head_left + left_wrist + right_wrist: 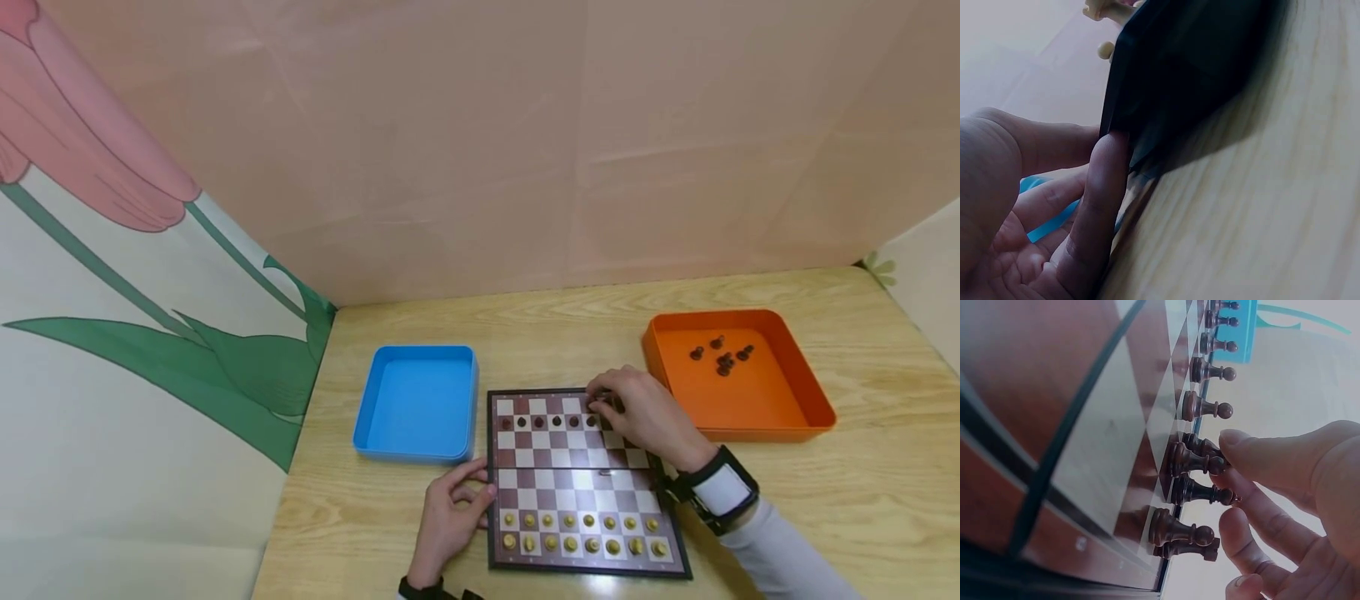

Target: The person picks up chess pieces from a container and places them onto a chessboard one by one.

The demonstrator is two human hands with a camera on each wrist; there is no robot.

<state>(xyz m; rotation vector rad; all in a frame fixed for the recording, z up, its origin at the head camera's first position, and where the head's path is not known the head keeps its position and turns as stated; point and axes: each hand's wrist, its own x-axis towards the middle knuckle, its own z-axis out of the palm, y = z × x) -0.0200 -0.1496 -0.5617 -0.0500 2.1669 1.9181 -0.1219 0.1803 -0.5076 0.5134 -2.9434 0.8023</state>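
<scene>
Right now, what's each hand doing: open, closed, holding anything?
Left hand: open, fingers resting against the chessboard edge.
Right hand: fingertips pinching a dark chess piece on the board.

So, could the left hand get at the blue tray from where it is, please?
Probably yes: the left hand rests at the chessboard's left edge, the blue tray lies just beyond it, and only bare table lies between.

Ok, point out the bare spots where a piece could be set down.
Free: blue tray, the board's middle rows, and bare table right of it. Crowded: the far rank under the right hand, and the near two rows.
</scene>
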